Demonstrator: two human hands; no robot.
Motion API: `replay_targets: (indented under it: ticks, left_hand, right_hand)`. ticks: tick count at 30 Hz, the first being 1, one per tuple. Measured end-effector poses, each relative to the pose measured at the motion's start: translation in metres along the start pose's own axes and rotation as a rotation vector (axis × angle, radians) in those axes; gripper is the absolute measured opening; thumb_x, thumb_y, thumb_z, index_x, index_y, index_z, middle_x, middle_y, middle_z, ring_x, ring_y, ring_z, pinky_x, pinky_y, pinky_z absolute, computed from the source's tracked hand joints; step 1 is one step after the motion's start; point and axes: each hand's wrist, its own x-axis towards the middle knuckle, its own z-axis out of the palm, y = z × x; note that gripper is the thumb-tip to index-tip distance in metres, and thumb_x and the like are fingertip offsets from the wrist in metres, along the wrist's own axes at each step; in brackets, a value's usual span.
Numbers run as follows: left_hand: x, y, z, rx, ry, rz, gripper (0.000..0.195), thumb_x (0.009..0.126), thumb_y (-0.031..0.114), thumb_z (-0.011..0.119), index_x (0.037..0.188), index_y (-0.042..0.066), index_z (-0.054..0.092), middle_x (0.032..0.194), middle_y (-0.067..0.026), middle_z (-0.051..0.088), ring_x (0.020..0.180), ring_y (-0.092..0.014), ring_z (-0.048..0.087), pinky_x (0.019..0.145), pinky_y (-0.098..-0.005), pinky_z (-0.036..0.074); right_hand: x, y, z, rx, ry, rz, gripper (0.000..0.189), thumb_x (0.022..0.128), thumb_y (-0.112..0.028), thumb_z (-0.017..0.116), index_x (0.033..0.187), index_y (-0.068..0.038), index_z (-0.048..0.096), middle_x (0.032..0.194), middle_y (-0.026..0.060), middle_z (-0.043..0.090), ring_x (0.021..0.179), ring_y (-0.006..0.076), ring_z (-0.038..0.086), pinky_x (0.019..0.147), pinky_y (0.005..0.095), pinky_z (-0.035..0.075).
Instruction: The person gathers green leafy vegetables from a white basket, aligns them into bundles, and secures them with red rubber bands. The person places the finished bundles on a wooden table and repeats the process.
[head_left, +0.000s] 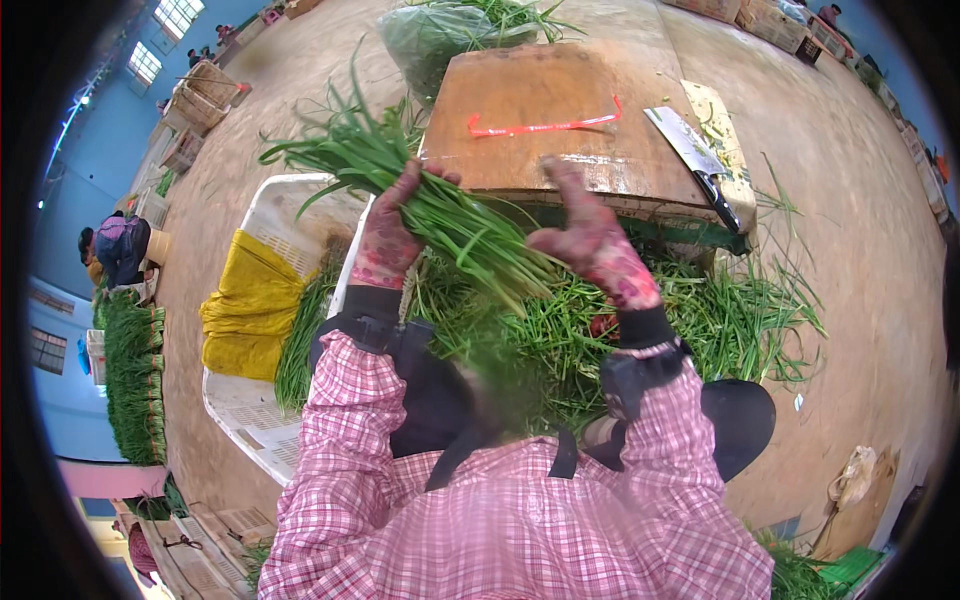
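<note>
A bunch of long green leafy stalks, likely garlic chives (469, 225), lies across my left hand (388, 236), which grips it near its middle. The leafy tips fan out to the upper left and the pale stem ends point to the lower right. My right hand (592, 232), in a patterned glove like the left, is spread beside those stem ends; its thumb is close to them, though contact is unclear. Beyond both hands stands a wet wooden board (517, 82). On it lie a red printed tape strip (547, 127) and, at the right, a cleaver (686, 142) with a black handle.
Loose greens (720, 322) are heaped below the board and between my knees. At my left a white plastic crate (262, 427) holds a yellow cloth (251, 315) and more greens. A plastic bag (427, 45) of greens stands behind the board. Farther left, a person (120, 244) bends near stacked bundles (131, 375).
</note>
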Motion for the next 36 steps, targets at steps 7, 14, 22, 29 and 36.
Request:
replay_targets:
  ticks: [7,14,22,29,36]
  left_hand:
    - [0.011,-0.022,0.027,-0.019,0.051,-0.158,0.023,0.100,0.024,0.060,0.104,0.002,0.061,0.095,-0.0100,0.066,0.090,-0.027,0.068,0.087,-0.0434,0.058]
    - [0.018,-0.039,0.048,0.094,0.170,-0.285,0.020,0.100,0.024,0.058,0.101,0.004,0.063,0.092,-0.0082,0.068,0.078,-0.023,0.068,0.073,-0.0377,0.058]
    - [0.021,-0.033,0.069,0.158,0.145,-0.245,0.022,0.098,0.025,0.061,0.103,0.003,0.063,0.094,-0.0088,0.070,0.083,-0.022,0.069,0.075,-0.0368,0.058]
    - [0.050,-0.010,0.021,-0.214,0.137,-0.112,0.036,0.096,0.034,0.067,0.114,0.002,0.064,0.106,-0.0099,0.071,0.093,-0.027,0.070,0.087,-0.0431,0.059]
    - [0.036,0.000,-0.049,-0.122,0.203,-0.285,0.062,0.085,0.059,0.070,0.120,0.009,0.059,0.110,-0.0196,0.063,0.099,-0.040,0.066,0.083,-0.0665,0.054]
  right_hand:
    - [-0.043,-0.004,0.080,1.030,-0.377,0.344,0.090,0.080,-0.037,0.081,0.150,-0.003,0.037,0.129,0.0097,0.061,0.114,0.0193,0.058,0.101,0.0345,0.046]
    - [-0.074,-0.022,0.092,1.564,-0.273,0.558,0.055,0.088,-0.031,0.071,0.131,0.001,0.055,0.116,0.0128,0.068,0.104,0.0236,0.068,0.092,0.0357,0.054]
    - [-0.065,-0.051,0.067,1.617,-0.160,0.655,0.040,0.090,-0.024,0.067,0.118,0.003,0.059,0.106,0.0133,0.068,0.093,0.0239,0.071,0.083,0.0361,0.059]
    - [-0.072,-0.049,-0.016,1.116,-0.286,0.674,0.024,0.087,-0.021,0.070,0.096,0.000,0.064,0.071,0.0061,0.064,0.060,0.0176,0.063,0.064,0.0320,0.058]
    - [-0.079,-0.041,-0.099,1.094,-0.015,0.614,0.024,0.085,-0.014,0.067,0.100,0.004,0.062,0.074,0.0081,0.060,0.066,0.0182,0.062,0.063,0.0353,0.056]
